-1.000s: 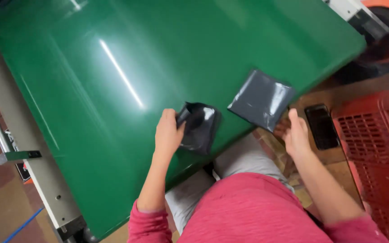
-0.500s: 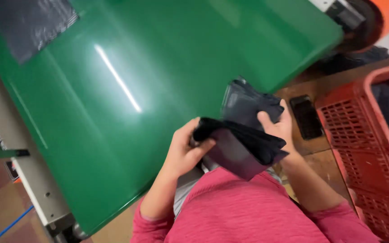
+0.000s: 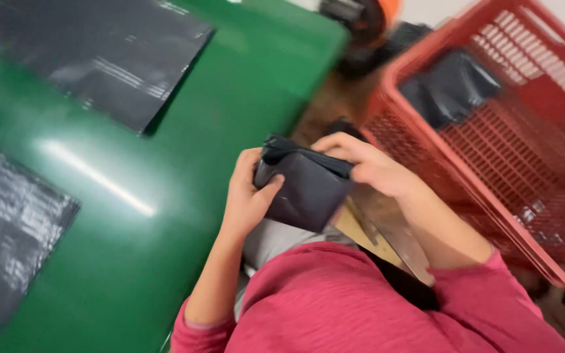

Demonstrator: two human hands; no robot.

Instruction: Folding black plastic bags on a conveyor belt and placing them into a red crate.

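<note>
A glossy green table (image 3: 184,176) fills the left of the view, with light streaking across its surface, and a red plastic basket (image 3: 420,62) with slotted walls stands off its right edge. Two flat dark plastic bags lie on the table: a large one (image 3: 112,59) at the top left and another (image 3: 14,235) at the left edge. In front of the person's pink-sleeved body, just past the table's near right edge, both hands hold up a small dark plastic bag (image 3: 305,189). The left hand (image 3: 246,196) grips its left side, thumb pressed on the front face and fingers wrapped behind. The right hand (image 3: 367,167) comes over the top, its fingers pinching the bag's upper edge, which is folded or bunched there. The bag hangs clear of the table, between the two hands and above the person's lap. Inside the basket, near its far corner, sits a dark bundle (image 3: 449,85) of similar bags; the picture is blurred there.
</note>
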